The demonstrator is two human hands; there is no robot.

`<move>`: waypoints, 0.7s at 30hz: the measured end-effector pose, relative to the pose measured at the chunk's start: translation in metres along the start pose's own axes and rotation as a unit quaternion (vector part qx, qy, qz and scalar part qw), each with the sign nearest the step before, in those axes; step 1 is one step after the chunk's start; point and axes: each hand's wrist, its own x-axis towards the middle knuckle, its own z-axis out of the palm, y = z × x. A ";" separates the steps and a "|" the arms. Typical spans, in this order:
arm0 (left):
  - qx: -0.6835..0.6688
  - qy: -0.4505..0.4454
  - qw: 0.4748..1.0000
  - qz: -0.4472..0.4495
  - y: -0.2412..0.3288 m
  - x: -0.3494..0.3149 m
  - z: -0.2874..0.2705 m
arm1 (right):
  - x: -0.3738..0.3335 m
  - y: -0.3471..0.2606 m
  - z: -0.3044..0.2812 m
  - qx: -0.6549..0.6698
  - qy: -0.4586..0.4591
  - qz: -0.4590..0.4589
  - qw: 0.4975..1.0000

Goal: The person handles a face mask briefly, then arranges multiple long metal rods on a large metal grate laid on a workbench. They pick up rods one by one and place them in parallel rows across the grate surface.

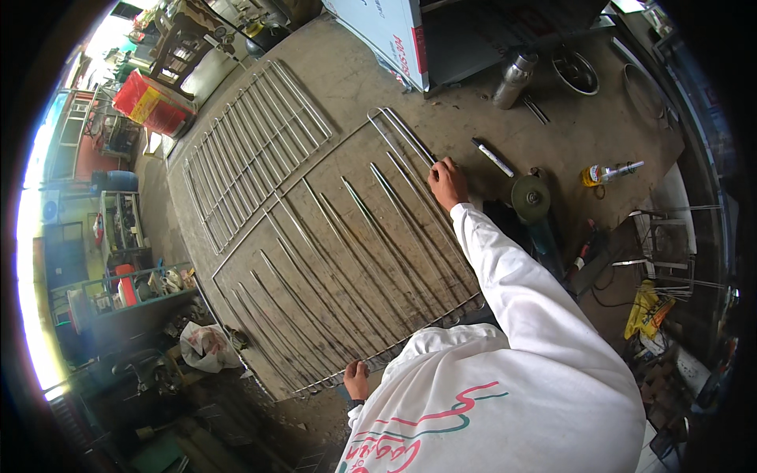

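A wire rack (315, 236) of steel rods lies on the worktable (461, 118), several loose-ended rods running from its near edge toward the far side. My right hand (448, 183) is closed around the frame rod on the rack's right side. Down at the near edge, my left hand (357, 378) has its fingers curled on the frame there. Beyond lies a finished-looking grid rack (256, 146), with crossing rods in a rounded frame. To the right of my right hand are a marker (493, 157) and an angle grinder (532, 199) with a disc.
A steel flask (515, 80) and a round metal bowl (575, 72) stand at the far right, beside a film-covered sheet-metal box (394, 39). A small yellow bottle (603, 174) lies right of the grinder. At the left are a red bucket (154, 102) and a white bag (206, 347).
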 end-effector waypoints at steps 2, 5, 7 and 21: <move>-0.003 0.003 1.000 -0.006 0.003 -0.001 -0.001 | 0.001 0.001 0.001 0.002 0.001 -0.003 1.000; 0.030 0.008 1.000 -0.002 0.007 -0.003 -0.001 | 0.003 0.002 0.002 0.002 0.004 -0.007 1.000; 0.029 0.004 1.000 0.000 0.007 -0.001 -0.003 | 0.002 0.002 0.001 0.003 0.004 -0.010 1.000; 0.004 0.001 1.000 -0.009 -0.014 0.012 0.001 | -0.008 -0.002 -0.025 0.024 -0.046 0.017 0.999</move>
